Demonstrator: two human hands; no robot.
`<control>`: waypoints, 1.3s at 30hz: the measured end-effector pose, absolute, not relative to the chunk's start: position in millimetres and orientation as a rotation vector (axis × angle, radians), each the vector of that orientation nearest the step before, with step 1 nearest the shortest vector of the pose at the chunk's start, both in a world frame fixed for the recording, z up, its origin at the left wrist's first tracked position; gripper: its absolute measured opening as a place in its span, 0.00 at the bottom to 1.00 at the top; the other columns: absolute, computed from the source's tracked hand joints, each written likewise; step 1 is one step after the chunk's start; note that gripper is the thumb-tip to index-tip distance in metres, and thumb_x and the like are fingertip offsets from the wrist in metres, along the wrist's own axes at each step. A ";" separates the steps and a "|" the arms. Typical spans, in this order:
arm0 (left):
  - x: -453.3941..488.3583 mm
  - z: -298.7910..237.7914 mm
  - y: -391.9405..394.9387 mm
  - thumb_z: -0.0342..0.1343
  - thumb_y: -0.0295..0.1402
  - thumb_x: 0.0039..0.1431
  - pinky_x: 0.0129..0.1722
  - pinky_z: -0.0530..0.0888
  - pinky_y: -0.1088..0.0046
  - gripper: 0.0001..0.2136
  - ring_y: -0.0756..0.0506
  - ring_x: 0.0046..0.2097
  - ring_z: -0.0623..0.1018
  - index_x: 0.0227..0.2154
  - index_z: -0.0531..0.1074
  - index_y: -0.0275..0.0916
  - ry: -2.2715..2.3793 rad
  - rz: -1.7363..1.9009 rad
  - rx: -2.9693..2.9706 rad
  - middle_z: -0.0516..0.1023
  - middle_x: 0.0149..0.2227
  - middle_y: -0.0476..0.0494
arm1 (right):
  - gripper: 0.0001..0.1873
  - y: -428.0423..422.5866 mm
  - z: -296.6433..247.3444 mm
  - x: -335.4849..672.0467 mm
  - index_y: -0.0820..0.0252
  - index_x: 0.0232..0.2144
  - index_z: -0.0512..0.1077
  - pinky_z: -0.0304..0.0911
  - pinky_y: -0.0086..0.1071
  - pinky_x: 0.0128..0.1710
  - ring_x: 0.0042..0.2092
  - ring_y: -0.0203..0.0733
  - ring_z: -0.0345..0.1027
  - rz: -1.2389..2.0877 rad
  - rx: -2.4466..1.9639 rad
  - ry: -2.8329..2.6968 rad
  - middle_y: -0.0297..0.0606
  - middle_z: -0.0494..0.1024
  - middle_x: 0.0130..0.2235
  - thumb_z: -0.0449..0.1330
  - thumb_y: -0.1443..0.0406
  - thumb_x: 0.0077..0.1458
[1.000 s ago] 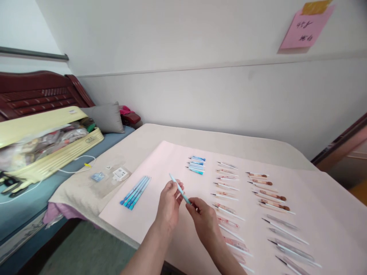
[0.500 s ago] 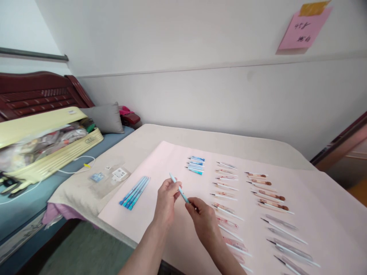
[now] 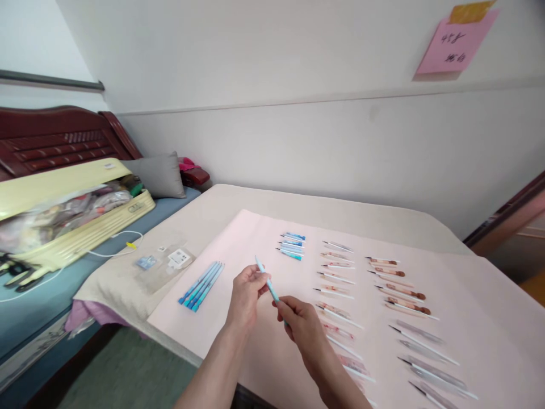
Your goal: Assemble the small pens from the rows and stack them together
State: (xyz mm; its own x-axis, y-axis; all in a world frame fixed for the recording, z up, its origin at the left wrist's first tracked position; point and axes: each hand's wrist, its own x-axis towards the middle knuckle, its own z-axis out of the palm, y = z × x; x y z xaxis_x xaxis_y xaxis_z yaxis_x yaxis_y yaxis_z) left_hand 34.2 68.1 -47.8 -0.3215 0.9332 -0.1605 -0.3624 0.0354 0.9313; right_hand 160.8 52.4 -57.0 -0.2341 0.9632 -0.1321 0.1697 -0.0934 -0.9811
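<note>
Tabletop (image 3: 340, 207) under beige cloth, across centre. Pink paper sheet (image 3: 238, 238) spread flat on top. Rows of pens (image 3: 402, 289) laid out on sheet, 3 o'clock of hands. Left hand (image 3: 246, 295): fingers pinched on upper part of light-blue pen (image 3: 272, 292). Right hand (image 3: 300, 324): fingers closed on lower end. Group of blue pens (image 3: 201, 286) side by side, 9 o'clock of left hand. Light-blue pen held above sheet, slanted, top end toward 11 o'clock.

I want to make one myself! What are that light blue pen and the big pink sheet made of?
The light blue pen, pinched between the left hand and right hand, looks like smooth plastic: even colour, slim straight body. The pink sheet looks like matte paper, thin and flat; thin cloth is possible.
</note>
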 end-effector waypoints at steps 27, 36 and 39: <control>30.9 -49.0 69.0 0.62 0.35 0.42 0.36 0.70 0.71 0.14 0.50 0.31 0.73 0.33 0.73 0.34 1.186 1.537 0.610 0.74 0.31 0.43 | 0.16 47.8 -58.8 157.4 0.62 0.29 0.68 0.37 0.25 0.17 0.16 0.24 0.46 1.699 -1.139 -1.171 0.30 0.66 0.24 0.53 0.54 0.52; 40.6 -46.9 65.3 0.62 0.33 0.42 0.37 0.71 0.68 0.15 0.48 0.32 0.74 0.35 0.73 0.34 1.136 1.474 0.661 0.76 0.29 0.41 | 0.17 46.6 -64.4 153.7 0.57 0.26 0.67 0.46 0.27 0.23 0.22 0.33 0.52 1.057 -1.348 -1.570 0.29 0.62 0.19 0.50 0.52 0.54; 43.4 -46.7 64.3 0.61 0.33 0.43 0.36 0.70 0.68 0.14 0.48 0.31 0.74 0.35 0.72 0.34 1.123 1.468 0.671 0.76 0.30 0.40 | 0.19 47.7 -62.7 153.0 0.58 0.22 0.62 0.39 0.26 0.18 0.18 0.29 0.42 1.486 -1.212 -1.279 0.24 0.53 0.16 0.50 0.51 0.53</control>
State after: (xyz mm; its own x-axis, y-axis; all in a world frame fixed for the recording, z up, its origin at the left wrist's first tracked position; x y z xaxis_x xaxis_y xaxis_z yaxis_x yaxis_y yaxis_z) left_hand 43.4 64.3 -46.7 -0.2240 0.9588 -0.1745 -0.4188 0.0670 0.9056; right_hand 153.0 47.7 -62.7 -0.2080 0.9659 -0.1542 0.0085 -0.1558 -0.9877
